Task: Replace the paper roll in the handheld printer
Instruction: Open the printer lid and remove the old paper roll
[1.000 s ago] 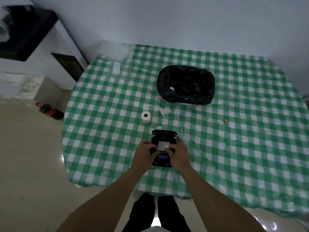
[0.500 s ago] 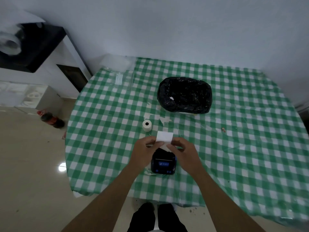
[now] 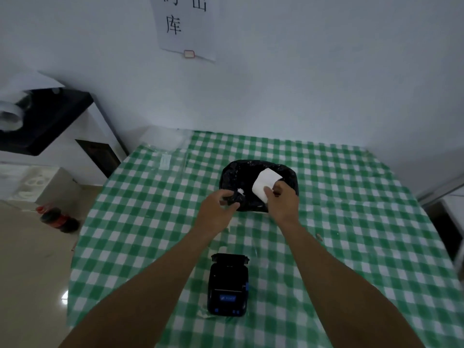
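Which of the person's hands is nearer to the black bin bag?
Both reach it. The right hand holds white paper over the bin bag; the left hand is at its near-left edge.

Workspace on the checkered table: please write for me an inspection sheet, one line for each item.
Surface: table with a green and white checkered cloth under a clear plastic cover.
Job's things: black handheld printer lies near the front edge, nobody touching it; white piece of paper is held over the black-lined bin.
Clutter: small brownish scrap on the cloth at the right; clear plastic packaging at the far left corner.
Grips: right hand pinches the paper; left hand half open, empty, near the bin's rim.
Cables: nothing seen.
Surroundings: paper sign on the wall; dark bottle on the floor; white cabinet at left.
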